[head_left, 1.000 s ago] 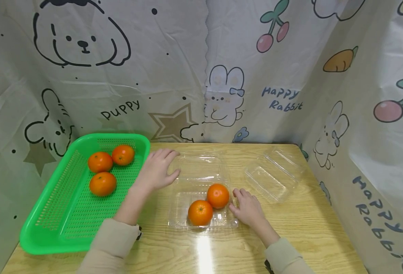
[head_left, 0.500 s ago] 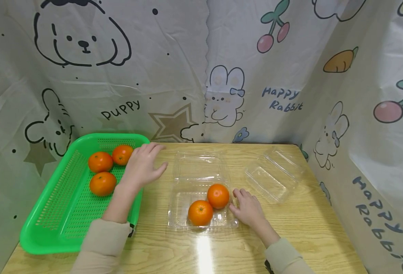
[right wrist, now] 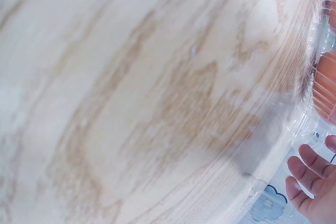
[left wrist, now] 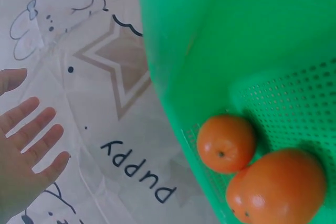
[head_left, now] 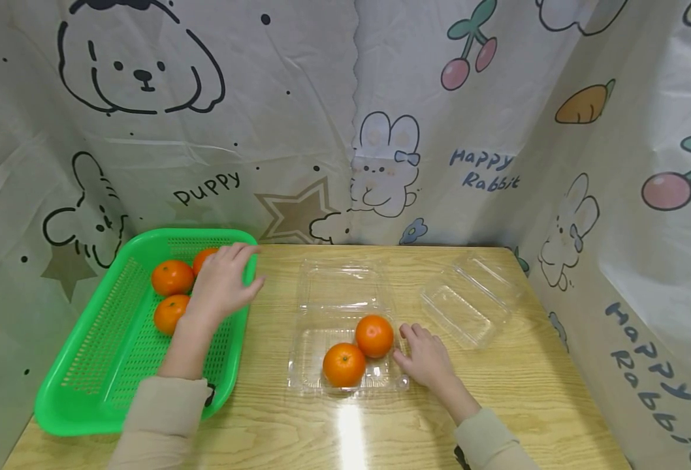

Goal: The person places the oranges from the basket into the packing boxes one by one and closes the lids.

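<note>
My left hand [head_left: 223, 277] is over the right side of the green basket [head_left: 104, 385], fingers spread and holding nothing. It partly covers two of the oranges in the basket in the head view; the third orange [head_left: 172, 278] shows whole. The left wrist view has the oranges [left wrist: 227, 143] against the basket wall, with the left hand [left wrist: 31, 156] apart from them. My right hand [head_left: 426, 354] rests by the right edge of an unlidded clear plastic clamshell box [head_left: 310, 349]. Two oranges [head_left: 344, 365] sit in that box. In the right wrist view the right hand's fingers [right wrist: 310, 163] are relaxed near its side.
A second clear plastic box [head_left: 469, 300] lies unfolded on the wooden table [head_left: 533, 391] at the right. A printed cloth [head_left: 298, 117] hangs round the back and sides. The raised box lid [head_left: 341, 287] lies behind the oranges.
My left hand has moved leftward from beside the clear box's lid to over the basket, now overlapping its oranges. The right hand and the boxes have stayed put.
</note>
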Demonstrator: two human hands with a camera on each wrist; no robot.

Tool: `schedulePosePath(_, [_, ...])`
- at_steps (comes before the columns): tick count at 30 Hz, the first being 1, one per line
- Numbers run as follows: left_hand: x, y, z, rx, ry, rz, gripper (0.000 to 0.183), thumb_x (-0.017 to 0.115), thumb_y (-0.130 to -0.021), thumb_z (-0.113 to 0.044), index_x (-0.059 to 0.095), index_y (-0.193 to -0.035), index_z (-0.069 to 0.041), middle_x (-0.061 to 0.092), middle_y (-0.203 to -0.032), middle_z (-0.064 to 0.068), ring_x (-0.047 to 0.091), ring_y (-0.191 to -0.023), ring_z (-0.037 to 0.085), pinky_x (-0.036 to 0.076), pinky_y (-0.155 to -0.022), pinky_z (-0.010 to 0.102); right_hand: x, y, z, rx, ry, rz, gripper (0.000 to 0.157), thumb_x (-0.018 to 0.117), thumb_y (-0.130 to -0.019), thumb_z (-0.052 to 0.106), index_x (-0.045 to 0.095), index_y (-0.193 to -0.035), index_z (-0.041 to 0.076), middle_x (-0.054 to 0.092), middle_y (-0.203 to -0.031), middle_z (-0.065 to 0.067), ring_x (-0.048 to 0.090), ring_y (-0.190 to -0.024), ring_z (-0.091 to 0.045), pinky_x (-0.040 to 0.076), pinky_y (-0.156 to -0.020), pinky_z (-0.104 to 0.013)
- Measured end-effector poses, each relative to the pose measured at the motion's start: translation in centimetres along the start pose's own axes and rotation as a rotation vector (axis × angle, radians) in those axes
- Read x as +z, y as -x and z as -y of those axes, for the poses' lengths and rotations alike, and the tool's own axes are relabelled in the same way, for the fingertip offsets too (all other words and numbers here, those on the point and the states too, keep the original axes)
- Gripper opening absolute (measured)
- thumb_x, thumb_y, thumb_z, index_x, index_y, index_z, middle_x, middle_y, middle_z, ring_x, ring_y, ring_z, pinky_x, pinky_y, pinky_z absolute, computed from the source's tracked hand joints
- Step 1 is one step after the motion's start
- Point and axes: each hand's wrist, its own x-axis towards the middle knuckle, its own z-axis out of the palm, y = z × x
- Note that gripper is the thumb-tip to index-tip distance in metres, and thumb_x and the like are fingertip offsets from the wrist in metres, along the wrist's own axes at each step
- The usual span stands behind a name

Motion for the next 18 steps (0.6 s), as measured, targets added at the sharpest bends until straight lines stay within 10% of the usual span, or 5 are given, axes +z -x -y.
schedulePosePath(18, [0.4,1.1,4.1,-0.126,0.013,0.064,0.048,0.057,-0.083,-0.025,0.049,-0.123,0.001,0.047,-0.125,0.022,0.04,-0.114,0.043,0.033,-0.09,0.059,0.2,-0.1,-0.1,0.014,0.004,0.018,0.03,0.057,-0.079,0.035,0.051,-0.102,0.015,0.053,-0.092,-0.003,0.052,-0.081,-0.021,0.043,-0.065,-0.035])
